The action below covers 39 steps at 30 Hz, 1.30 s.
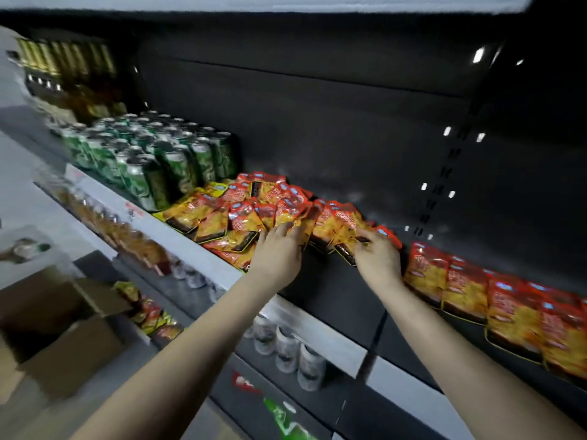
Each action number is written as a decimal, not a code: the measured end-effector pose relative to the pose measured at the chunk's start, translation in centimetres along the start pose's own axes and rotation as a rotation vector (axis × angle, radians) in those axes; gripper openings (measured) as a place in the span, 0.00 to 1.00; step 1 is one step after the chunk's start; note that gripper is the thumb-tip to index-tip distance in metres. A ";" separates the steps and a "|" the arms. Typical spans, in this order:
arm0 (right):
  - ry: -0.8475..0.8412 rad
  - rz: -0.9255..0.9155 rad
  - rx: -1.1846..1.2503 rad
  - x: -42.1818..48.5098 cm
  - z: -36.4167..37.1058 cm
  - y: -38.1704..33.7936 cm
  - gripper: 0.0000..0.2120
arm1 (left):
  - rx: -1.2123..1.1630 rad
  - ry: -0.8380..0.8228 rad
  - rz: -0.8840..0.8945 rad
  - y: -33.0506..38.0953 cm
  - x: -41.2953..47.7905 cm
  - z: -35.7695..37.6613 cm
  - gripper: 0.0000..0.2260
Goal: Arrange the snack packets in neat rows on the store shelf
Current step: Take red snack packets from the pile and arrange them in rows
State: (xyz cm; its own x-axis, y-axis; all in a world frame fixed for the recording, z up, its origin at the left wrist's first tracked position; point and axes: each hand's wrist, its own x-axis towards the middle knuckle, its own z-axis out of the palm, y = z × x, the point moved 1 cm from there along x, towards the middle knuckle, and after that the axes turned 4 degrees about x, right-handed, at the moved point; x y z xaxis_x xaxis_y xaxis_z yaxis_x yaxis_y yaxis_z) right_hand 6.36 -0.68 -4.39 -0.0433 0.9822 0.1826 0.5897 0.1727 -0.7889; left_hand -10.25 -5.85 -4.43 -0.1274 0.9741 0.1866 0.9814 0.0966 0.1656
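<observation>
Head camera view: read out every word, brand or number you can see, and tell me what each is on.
Nothing can be read as text; all the print is motion-blurred.
Red and yellow foil snack packets: blue and red print, unreadable.
Green metal drink cans: pale pattern, unreadable.
White shelf-edge strip: red marks, unreadable.
White jars on the lower shelf: dark labels, unreadable.

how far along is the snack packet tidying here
Partly done. The row of packets at the right lies in a neat overlapping line. In hand: the left hand presses on the jumbled heap while the right hand pinches a packet at its edge. Left: most of that heap, beside the green cans.
</observation>
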 end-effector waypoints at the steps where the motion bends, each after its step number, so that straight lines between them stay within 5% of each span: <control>1: 0.046 -0.014 -0.039 0.3 0.3 -0.2 0.16 | -0.011 -0.002 0.000 -0.5 0.3 0.1 0.22; 6: 0.164 -0.019 -0.217 2.9 0.0 -0.3 0.16 | -0.084 -0.011 0.057 -0.9 2.7 0.2 0.14; 13: -0.095 0.007 -0.406 6.2 1.1 0.6 0.24 | -0.075 -0.211 0.133 1.2 6.5 0.5 0.13; 21: -0.137 0.094 -0.401 8.3 1.3 0.1 0.31 | 0.056 -0.287 0.046 2.4 11.2 1.5 0.44; 24: -0.041 0.051 -0.402 7.9 1.4 0.0 0.21 | 0.005 -0.239 -0.045 2.5 12.6 2.1 0.39; 31: 0.150 0.086 -0.171 6.7 -0.9 -0.2 0.17 | -0.268 -0.316 -0.218 3.0 14.5 1.2 0.34; 39: 0.151 0.179 0.182 5.4 -5.7 1.4 0.19 | -0.794 0.020 -0.128 4.4 13.5 -3.0 0.10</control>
State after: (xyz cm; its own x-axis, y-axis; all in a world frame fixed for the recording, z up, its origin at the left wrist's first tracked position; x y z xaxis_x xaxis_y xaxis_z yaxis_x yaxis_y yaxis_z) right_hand 11.52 4.41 -1.16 0.1766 0.9786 0.1054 0.4221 0.0214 -0.9063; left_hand -8.04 7.14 1.72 -0.2417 0.9609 0.1352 0.5649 0.0260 0.8247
